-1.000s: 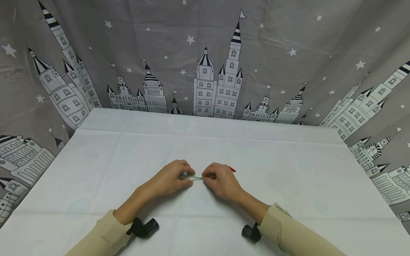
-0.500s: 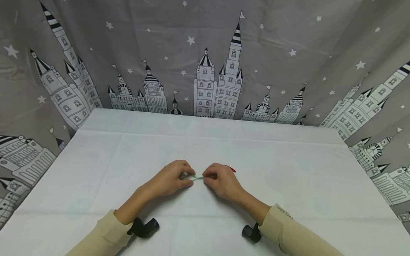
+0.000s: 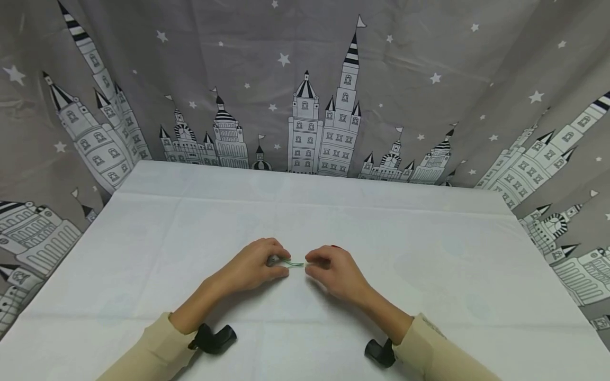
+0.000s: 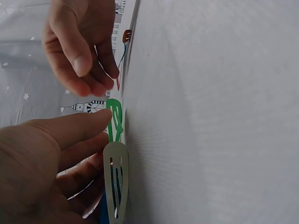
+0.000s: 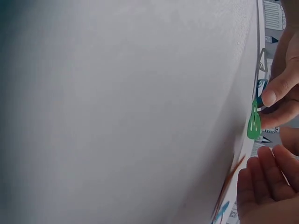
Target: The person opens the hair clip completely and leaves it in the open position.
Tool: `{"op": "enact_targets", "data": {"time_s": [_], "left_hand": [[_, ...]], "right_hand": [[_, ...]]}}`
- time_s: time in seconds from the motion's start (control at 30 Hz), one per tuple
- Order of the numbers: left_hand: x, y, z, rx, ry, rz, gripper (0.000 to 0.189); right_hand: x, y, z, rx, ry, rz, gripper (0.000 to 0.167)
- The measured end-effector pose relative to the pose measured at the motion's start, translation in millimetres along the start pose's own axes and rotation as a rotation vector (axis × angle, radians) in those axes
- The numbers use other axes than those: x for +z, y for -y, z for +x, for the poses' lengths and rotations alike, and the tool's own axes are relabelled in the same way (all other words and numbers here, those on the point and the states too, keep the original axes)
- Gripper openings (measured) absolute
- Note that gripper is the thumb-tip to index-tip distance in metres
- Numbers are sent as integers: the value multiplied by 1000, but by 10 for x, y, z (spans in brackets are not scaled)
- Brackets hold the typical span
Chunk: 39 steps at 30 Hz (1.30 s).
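My left hand (image 3: pixel 262 263) pinches a green snap hair clip (image 4: pixel 115 116) between thumb and fingers, low over the white table. The clip's rounded end points right, towards my other hand. Close beside that hand, a white hair clip (image 4: pixel 117 182) lies near the green one in the left wrist view, with a blue clip (image 4: pixel 104 205) partly hidden behind it. My right hand (image 3: pixel 337 271) is just right of the green clip's end, its fingers loosely bent and apart from it. A red clip (image 3: pixel 335 246) shows barely past the right knuckles.
White cloth covers the table (image 3: pixel 305 217). A grey curtain (image 3: pixel 419 58) printed with castles and stars hangs behind it. Beyond the right hand in the left wrist view is a brown-orange clip (image 4: pixel 126 36). Black wrist cameras sit under both sleeves.
My right hand has let go of the green clip's end and drawn back slightly right, now covering most of the red clip. The left hand stays in place.
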State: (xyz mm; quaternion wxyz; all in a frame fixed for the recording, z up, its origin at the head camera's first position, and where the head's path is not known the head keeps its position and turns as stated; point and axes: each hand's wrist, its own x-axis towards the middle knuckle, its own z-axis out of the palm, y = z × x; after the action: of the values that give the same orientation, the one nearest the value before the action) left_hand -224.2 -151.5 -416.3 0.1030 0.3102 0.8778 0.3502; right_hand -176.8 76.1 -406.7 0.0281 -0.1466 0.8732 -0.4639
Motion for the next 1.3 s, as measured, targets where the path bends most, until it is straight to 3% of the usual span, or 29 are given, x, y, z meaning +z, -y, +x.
{"op": "enact_targets", "data": {"time_s": [0.37, 0.7, 0.97, 1.3], "left_hand": [[35, -68, -9, 22, -41, -32, 26], [100, -255, 8, 70, -113, -70, 22], [210, -397, 38, 95, -65, -139, 21], [363, -553, 123, 57, 20, -159, 22]], "right_hand": [[-180, -20, -192, 32, 19, 178, 20], [-314, -76, -337, 1, -2, 104, 16], [-410, -174, -413, -37, -32, 71, 19], [-504, -252, -460, -25, -46, 40, 17]]}}
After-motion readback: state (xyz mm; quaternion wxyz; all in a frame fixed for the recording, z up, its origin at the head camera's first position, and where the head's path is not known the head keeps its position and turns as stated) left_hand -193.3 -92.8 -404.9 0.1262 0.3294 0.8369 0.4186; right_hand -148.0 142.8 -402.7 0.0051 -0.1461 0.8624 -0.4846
